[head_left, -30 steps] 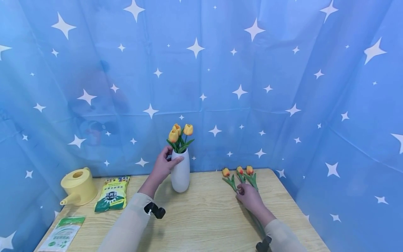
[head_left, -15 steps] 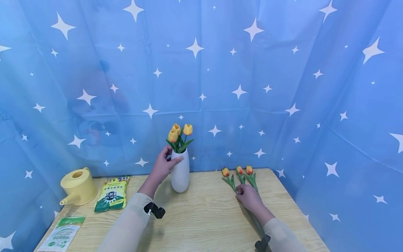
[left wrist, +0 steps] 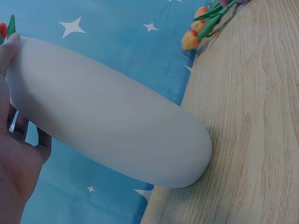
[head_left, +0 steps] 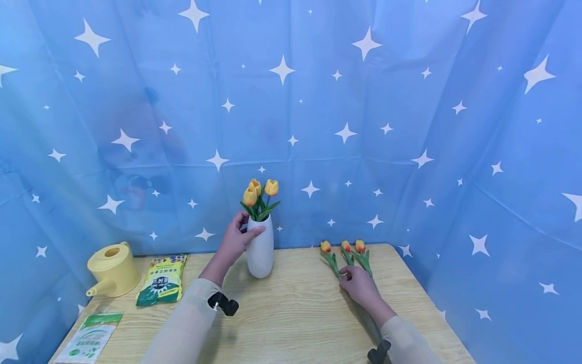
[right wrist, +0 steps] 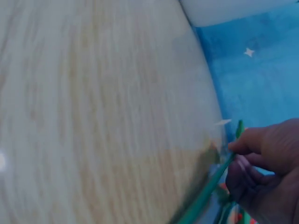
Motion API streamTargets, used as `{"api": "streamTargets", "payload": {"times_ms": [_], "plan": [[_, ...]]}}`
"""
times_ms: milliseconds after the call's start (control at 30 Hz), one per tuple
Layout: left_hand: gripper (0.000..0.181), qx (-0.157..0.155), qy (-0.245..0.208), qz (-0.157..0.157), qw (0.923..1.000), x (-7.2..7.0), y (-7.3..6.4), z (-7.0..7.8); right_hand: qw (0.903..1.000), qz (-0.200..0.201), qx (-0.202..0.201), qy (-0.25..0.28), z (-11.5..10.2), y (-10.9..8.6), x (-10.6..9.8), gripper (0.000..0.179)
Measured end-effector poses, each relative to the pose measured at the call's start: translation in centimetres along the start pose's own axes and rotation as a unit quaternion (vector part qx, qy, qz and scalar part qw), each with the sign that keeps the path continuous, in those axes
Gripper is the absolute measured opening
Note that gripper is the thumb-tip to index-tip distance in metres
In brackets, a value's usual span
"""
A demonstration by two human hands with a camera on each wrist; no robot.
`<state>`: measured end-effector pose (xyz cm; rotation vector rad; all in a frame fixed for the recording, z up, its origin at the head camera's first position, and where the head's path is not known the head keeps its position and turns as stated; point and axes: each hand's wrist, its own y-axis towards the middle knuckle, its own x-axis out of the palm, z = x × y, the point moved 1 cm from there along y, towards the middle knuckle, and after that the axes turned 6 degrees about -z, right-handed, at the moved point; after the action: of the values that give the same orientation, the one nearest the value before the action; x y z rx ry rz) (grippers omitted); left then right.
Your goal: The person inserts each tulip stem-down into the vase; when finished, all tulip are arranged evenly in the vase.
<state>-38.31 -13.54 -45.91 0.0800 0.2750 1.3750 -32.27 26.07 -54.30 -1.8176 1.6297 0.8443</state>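
A white vase [head_left: 260,255] stands upright at the back of the table, with several yellow-orange tulips [head_left: 250,196] in its mouth. My left hand [head_left: 235,238] grips it near the rim, thumb across the front and fingers behind. On the right, three orange tulips [head_left: 360,246] have their heads at the table's back edge. My right hand [head_left: 361,288] pinches the stem of the leftmost tulip [head_left: 325,246]. In the right wrist view, that green stem [right wrist: 201,200] slants between thumb and fingertips, its lower end near the wood.
A yellow watering can [head_left: 113,270] stands at the table's back left. Beside it lies a green and yellow packet [head_left: 162,280], with a white and green sachet [head_left: 91,337] nearer the front. A blue star-patterned curtain [head_left: 291,116] hangs behind the wooden table [head_left: 291,318].
The leftmost tulip's leaves and stem have turned slightly as my right hand shifts a little left. My left hand and the vase stay in place.
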Motion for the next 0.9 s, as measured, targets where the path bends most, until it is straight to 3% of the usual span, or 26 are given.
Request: {"api": "streamTargets", "payload": {"times_ms": [300, 700, 900], "plan": [[0.053, -0.001, 0.002, 0.004, 1.0000, 0.0, 0.1, 0.0, 0.9965, 0.003, 0.003, 0.084, -0.7, 0.3, -0.2, 0.029], [0.054, -0.001, 0.005, 0.005, 1.0000, 0.0, -0.1, 0.1, 0.9887, 0.049, -0.028, 0.139, -1.5, 1.0, -0.8, 0.029], [0.054, 0.000, 0.001, 0.005, 1.0000, -0.1, 0.0, -0.1, 0.9799, 0.088, -0.034, 0.176, -2.5, 1.2, -1.4, 0.031]]}}
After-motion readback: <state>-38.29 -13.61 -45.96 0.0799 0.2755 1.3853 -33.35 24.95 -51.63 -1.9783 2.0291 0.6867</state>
